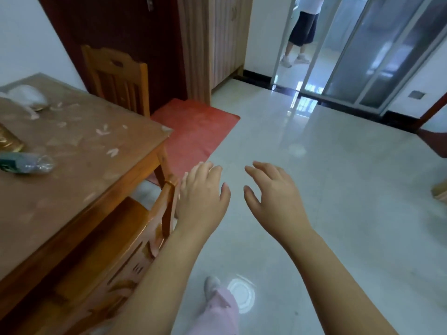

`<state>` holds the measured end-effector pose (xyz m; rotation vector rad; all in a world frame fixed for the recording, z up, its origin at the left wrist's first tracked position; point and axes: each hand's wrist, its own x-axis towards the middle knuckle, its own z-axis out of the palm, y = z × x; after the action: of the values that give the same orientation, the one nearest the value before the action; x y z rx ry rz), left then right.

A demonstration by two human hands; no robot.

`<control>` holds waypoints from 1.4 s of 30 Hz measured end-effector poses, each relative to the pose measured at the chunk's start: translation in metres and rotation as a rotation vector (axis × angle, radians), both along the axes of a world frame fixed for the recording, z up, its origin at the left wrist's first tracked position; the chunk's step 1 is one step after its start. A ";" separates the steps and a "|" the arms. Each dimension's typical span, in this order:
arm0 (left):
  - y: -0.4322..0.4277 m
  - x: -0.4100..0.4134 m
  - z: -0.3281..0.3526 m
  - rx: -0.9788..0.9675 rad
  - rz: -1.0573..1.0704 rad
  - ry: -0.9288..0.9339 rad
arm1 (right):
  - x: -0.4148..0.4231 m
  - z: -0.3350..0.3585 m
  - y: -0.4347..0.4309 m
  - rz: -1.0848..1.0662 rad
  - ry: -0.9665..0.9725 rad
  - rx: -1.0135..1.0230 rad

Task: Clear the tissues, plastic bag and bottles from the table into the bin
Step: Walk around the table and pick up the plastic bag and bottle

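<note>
Both my hands hover empty over the pale glossy floor tiles, palms down. My left hand (202,197) has its fingers loosely spread, just beside the top rail of the near wooden chair (116,250); my right hand (273,197) is equally slack and spread, further from the table (79,165).

Everything I need lies to my left, so the left hand is the nearer one. Closest is a clear plastic bottle (26,163) lying on its side on the brown tabletop, crinkled and thin-walled by the look of it, its long axis running roughly left to right with the bare end toward me; I judge a sideways reach across the chair would meet it. Further back, near the table's far edge, sits a soft, rumpled white plastic bag (26,95). A gold cylinder (9,141) stands at the left edge, cut off. No bin is in view.
</note>
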<state>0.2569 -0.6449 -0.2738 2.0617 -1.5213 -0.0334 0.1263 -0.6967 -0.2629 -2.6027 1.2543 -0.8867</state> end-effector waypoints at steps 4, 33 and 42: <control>-0.082 0.034 0.003 -0.002 0.051 0.061 | 0.045 0.007 -0.083 0.077 0.027 0.016; -0.364 0.245 -0.017 0.028 0.905 -0.024 | 0.340 -0.002 -0.474 0.839 0.090 0.160; -0.349 0.339 -0.029 0.090 1.160 -0.036 | 0.460 -0.008 -0.465 1.106 0.148 0.143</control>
<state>0.5960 -0.9937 -0.3033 2.7017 -0.1598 0.3766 0.5863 -1.1613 -0.2706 -2.6395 -0.2093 -0.3519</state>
